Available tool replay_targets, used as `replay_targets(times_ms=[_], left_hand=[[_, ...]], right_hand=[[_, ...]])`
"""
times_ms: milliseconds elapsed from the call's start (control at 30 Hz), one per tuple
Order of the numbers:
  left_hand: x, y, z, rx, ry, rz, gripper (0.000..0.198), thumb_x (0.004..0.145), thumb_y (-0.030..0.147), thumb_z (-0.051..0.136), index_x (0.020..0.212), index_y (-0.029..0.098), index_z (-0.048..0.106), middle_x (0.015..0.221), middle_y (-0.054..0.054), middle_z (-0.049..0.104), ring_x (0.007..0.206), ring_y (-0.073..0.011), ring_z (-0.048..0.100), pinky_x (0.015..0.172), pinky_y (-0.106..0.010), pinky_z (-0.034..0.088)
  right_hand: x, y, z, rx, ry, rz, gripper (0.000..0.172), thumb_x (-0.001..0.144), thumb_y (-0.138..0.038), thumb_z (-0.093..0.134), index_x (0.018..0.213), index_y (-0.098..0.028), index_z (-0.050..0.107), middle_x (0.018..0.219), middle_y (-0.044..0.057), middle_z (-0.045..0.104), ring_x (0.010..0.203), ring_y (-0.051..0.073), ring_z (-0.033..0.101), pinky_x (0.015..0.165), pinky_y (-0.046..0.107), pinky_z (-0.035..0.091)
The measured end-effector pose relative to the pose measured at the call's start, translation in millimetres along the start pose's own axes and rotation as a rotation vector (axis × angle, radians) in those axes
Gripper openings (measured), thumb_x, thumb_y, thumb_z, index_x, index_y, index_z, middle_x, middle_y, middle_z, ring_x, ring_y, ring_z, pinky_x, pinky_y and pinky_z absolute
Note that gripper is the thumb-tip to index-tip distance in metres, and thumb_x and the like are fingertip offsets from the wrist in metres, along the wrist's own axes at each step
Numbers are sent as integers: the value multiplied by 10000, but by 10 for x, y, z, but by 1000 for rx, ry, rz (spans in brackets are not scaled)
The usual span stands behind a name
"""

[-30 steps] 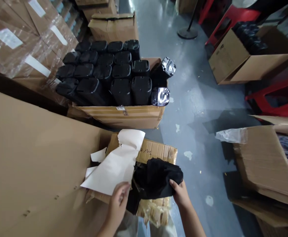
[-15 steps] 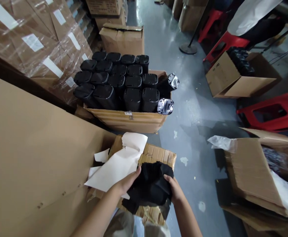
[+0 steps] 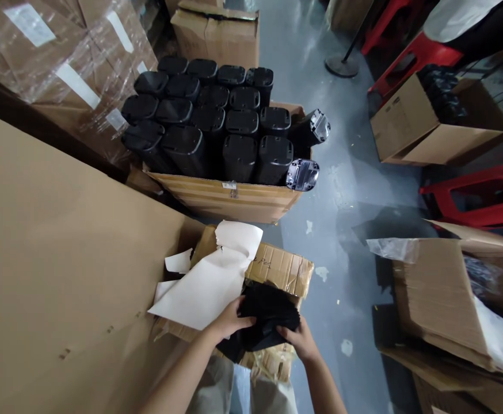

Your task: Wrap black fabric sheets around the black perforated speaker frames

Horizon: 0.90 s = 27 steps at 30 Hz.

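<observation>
Both my hands grip a crumpled black cloth (image 3: pixel 269 313) bunched over a small worn cardboard box (image 3: pixel 282 269) close in front of me. My left hand (image 3: pixel 229 319) clasps the cloth's left side, fingers curled into it. My right hand (image 3: pixel 298 339) pinches its lower right edge. A sheet of white paper (image 3: pixel 208 284) lies over the box's left part, just beside my left hand.
A large brown cardboard sheet (image 3: pixel 53 253) fills the left. Ahead stands an open carton (image 3: pixel 229 198) packed with several upright black cases, two showing chrome ends (image 3: pixel 302 173). Open cartons (image 3: pixel 445 287) sit right, red stools (image 3: pixel 476 195) and another box (image 3: pixel 411 123) beyond on grey floor.
My left hand left the white paper and took hold of the black cloth. Both hands have since squeezed the cloth into a smaller bundle, lower over the box.
</observation>
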<state>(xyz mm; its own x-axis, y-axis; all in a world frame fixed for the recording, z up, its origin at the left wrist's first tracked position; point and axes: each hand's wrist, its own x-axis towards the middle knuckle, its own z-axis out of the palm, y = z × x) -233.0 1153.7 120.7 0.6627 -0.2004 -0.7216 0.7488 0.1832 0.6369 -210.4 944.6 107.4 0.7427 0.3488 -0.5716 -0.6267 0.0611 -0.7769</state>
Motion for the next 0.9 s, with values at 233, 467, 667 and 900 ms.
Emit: replay_targets(times_ms=[233,467,667,900], left_hand=[[223,-10,-1,-15,-7,-28,559,536,351,753,1020,118,596,1023,-124,658,963,-287,590,859,-405,440],[356,-157,83,106,275,61,360,529,249,721,859,124,647,909,-91,698,883,-269,625,829,-383,470],[211,-238,182,180,558,144,348,616,299,634,919,127,617,962,-111,681,961,-266,600,886,-399,442],[13,-183,296,235,887,204,363,608,395,647,836,113,647,890,-152,694,919,-295,620,814,-383,497]], right_hand=[[136,301,-131,-4,-118,83,498,528,-464,730,911,-175,599,835,65,683,742,228,628,699,378,503],[424,465,-218,-245,69,26,459,530,-419,734,884,-156,607,885,85,658,859,258,599,820,433,457],[234,682,-20,-425,363,-68,774,681,-482,572,1301,-124,280,1335,175,337,1239,288,309,1021,475,231],[138,734,437,-931,359,-29,771,726,-336,518,1359,-90,151,1382,188,249,1278,295,234,998,450,286]])
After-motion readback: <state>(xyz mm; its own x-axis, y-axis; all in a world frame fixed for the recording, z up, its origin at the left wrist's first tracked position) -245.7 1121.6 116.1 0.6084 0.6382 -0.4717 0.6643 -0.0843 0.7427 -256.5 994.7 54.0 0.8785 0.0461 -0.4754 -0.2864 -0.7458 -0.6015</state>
